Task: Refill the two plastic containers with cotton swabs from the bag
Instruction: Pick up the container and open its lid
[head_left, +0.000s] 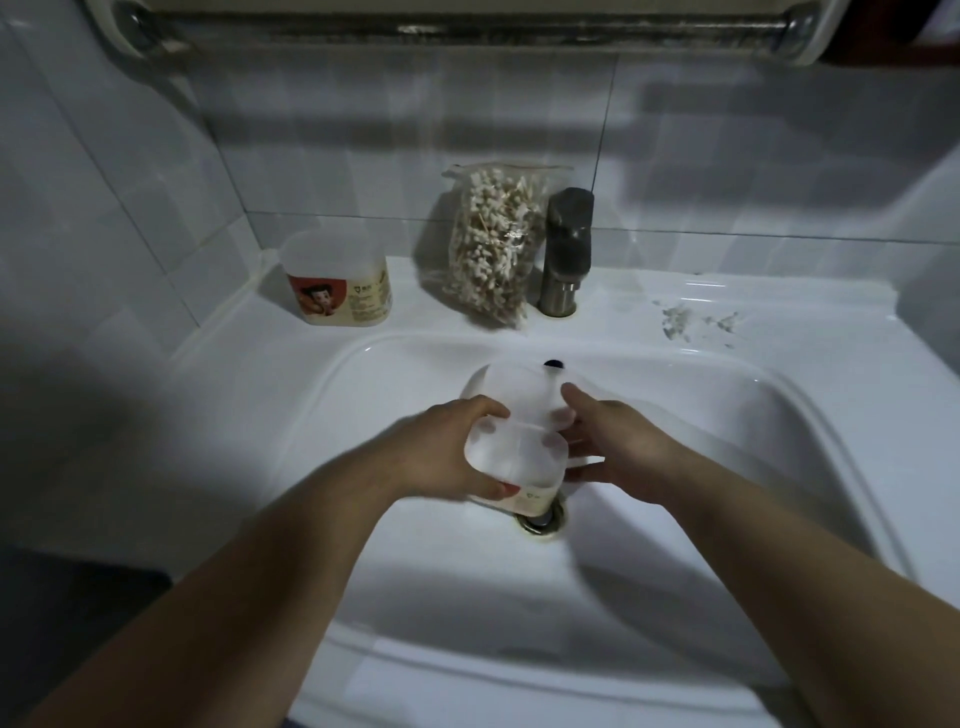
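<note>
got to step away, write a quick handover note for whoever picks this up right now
Left hand grips one container over the sink basin, with its lid flipped up.
Right hand is at that container's right side, thumb by the lid; its grip is unclear in the blur.
Second container stands lidded on the back ledge, left of the bag of cotton swabs, which leans by the faucet.
Done: the first container looks opened; no swabs show in it.
Left: fill both from the bag, then close them.
</note>
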